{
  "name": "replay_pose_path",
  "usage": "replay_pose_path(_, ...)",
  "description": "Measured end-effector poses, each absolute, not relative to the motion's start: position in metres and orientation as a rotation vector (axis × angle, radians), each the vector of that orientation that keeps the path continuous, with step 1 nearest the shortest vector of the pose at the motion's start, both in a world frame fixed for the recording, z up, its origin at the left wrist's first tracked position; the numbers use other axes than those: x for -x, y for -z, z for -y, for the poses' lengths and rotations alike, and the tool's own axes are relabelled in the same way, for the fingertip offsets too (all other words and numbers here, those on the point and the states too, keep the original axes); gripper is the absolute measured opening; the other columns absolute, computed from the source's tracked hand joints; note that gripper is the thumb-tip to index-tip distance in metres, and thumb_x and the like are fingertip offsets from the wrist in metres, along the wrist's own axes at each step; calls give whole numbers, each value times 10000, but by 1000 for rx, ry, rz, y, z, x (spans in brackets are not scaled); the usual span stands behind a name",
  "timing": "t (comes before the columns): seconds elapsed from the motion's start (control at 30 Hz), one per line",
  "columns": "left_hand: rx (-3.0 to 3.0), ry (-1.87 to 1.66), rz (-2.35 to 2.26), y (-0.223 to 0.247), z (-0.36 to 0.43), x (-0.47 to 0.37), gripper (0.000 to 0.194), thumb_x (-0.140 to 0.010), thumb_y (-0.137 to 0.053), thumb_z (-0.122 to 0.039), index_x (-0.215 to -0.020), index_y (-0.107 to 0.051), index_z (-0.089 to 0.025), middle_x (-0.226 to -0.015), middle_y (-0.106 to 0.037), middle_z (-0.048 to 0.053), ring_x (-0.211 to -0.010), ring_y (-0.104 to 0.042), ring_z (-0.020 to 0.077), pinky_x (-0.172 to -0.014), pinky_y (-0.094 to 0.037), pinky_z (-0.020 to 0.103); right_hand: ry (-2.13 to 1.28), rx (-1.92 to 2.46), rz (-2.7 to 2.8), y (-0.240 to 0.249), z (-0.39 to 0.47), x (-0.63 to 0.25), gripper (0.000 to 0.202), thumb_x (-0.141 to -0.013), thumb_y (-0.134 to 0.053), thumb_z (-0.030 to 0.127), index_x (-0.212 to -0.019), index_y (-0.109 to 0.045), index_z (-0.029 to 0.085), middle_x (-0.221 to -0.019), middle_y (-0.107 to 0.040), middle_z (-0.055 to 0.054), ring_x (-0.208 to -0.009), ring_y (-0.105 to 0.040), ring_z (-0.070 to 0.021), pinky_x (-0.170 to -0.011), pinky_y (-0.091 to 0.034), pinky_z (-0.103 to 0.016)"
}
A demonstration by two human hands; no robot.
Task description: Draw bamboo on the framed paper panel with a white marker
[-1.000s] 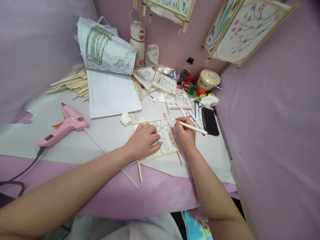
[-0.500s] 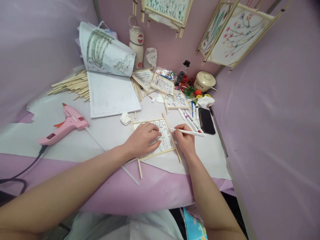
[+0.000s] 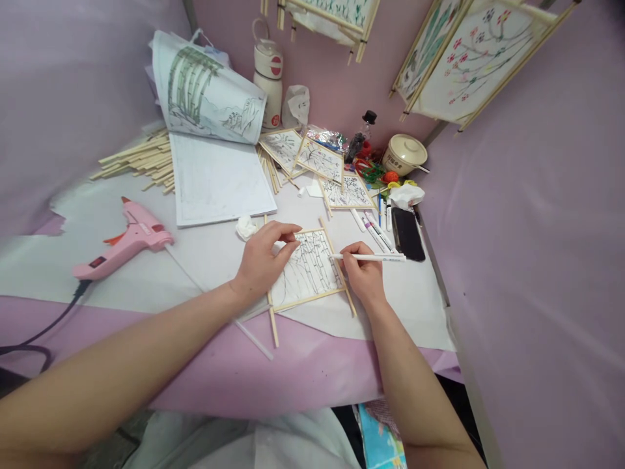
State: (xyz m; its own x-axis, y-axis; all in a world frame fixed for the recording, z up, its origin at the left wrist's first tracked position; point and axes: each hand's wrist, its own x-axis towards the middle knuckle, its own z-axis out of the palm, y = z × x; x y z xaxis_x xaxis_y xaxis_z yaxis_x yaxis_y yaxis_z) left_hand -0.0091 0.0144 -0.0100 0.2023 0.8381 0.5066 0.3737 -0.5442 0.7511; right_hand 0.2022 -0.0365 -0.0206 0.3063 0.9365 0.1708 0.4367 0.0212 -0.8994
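Right grip (image 3: 364, 270) pinches a slim white pen (image 3: 379, 258) by a wood-framed drawing (image 3: 310, 270).

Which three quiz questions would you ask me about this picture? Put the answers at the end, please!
1. What is in the right hand?
A) phone
B) white pen
C) bottle

2. True or false: the pink glue gun lies to the left of the framed drawing.

3. Fill in the missing word: the cream pot is covered with a ____.

Key: 1. B; 2. True; 3. lid.
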Motion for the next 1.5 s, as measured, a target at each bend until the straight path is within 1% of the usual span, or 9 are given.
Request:
replay_pose_path(0.1,-2007,-1266,-1111,12,-14,10,174,-884,-592,-249,-1028,-684,-217,-897,-707,4,-857,-651,163,-852,-510,329,-641,1574,1350,19,40,-201,92,-792,-547,257,-731,-599,211,-600,-549,44,-565,-491,-129,-558,-388,-255)
replay_pose_path(0.3,-2079,-1173,-1060,11,-12,10,262,-963,-467,-308,-1057,-688,-204,-844,-729,13,-866,-665,170,-849,-508,329,-631,1553,1407,17,42,-200,101,-784,-542,231,-695,-584,211,-591,-542,45,-556,-483,-123,-546,-381,-250)
replay_pose_path(0.47,-2351,-1101,-818,8,-12,8,221,-927,-522,-292,-993,-709,-194,-1058,-704,81,-1018,-610,209,-931,-465,391,-556,1583,1381,17,40,-199,104,-789,-535,228,-704,-592,208,-596,-545,45,-567,-489,-124,-553,-379,-253)
replay_pose_path(0.7,-2505,-906,-839,9,-12,6,210,-906,-539,-309,-917,-733,-231,-1030,-693,61,-1018,-566,232,-883,-404,422,-495,1558,1404,17,38,-198,103,-813,-533,239,-753,-610,208,-660,-581,33,-616,-505,-130,-590,-385,-260)
replay_pose_path(0.87,-2555,-774,-836,11,-11,6,224,-907,-548,-337,-992,-733,-244,-1112,-678,62,-1087,-551,249,-917,-373,438,-486,1569,1402,19,37,-199,116,-823,-535,237,-749,-618,202,-649,-580,34,-600,-498,-126,-582,-384,-256)
replay_pose_path(1.03,-2656,-535,-817,12,-12,4,307,-900,-567,-434,-1127,-695,-273,-1260,-625,55,-1185,-503,290,-956,-346,472,-479,1574,1400,22,36,-200,114,-821,-536,228,-758,-625,198,-665,-593,32,-610,-518,-126,-594,-405,-252)
replay_pose_path(1.13,-2691,-462,-820,12,-12,4,329,-912,-545,-475,-1141,-684,-284,-1287,-610,52,-1192,-498,291,-942,-340,468,-460,1574,1411,22,36,-200,119,-836,-535,239,-776,-631,201,-687,-612,26,-627,-540,-131,-613,-424,-257)
replay_pose_path(1.33,-2704,-438,-825,11,-11,4,324,-917,-538,-473,-1142,-671,-281,-1285,-606,54,-1188,-499,281,-930,-330,453,-421,1550,1459,19,35,-197,142,-859,-544,281,-878,-663,205,-780,-666,-1,-714,-600,-153,-669,-457,-275)
replay_pose_path(1.5,-2708,-431,-830,11,-10,2,324,-914,-543,-475,-1147,-666,-285,-1283,-601,48,-1191,-494,282,-930,-326,456,-369,1578,1425,20,36,-198,128,-826,-532,234,-745,-625,200,-657,-601,27,-619,-539,-133,-595,-416,-258)
